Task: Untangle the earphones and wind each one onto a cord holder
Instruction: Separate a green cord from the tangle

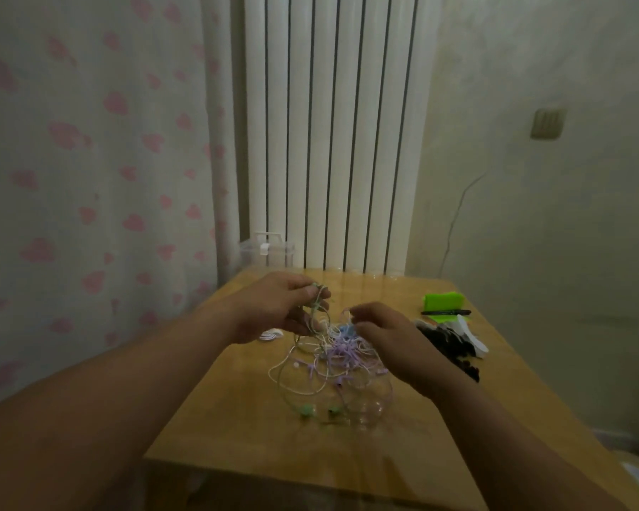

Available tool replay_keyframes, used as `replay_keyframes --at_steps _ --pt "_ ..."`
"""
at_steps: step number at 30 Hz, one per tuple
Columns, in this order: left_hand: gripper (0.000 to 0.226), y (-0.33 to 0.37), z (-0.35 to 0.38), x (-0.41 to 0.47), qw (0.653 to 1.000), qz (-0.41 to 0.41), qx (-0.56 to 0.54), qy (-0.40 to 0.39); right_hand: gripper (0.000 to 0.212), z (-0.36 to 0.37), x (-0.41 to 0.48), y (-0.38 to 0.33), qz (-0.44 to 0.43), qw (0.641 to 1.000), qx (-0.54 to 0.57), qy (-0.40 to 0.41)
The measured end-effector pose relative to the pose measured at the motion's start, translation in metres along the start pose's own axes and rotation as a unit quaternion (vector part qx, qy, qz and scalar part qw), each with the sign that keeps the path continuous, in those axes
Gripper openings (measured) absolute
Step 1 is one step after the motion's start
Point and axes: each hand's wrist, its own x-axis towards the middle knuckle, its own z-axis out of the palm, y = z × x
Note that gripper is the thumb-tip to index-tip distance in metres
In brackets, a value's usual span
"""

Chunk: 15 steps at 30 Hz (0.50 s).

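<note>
A tangle of thin earphone cords (338,354) in purple, white, blue and green lies in the middle of the wooden table (244,429). My left hand (277,307) is raised above the tangle's left side and pinches a green cord (316,307) that hangs down into the pile. Two green earbuds (320,411) lie on the table nearer to me. My right hand (380,333) hovers over the tangle's right side with fingers curled; a fine strand seems pinched at its fingertips, but blur hides it. A small white coil (272,335) lies under my left hand.
A dark heap of black cords (450,348) with white pieces lies right of the tangle. Behind it sit a green holder (443,300) and a black pen (445,312). A clear plastic box (266,252) stands at the table's far left corner, before a white radiator (332,142).
</note>
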Motion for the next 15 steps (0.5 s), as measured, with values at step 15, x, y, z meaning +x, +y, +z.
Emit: replay_keyframes --at_steps 15 --pt "0.034 0.023 -0.013 0.023 0.946 0.055 0.316 -0.057 0.038 -0.002 0.035 -0.032 -0.075 0.988 0.115 -0.07"
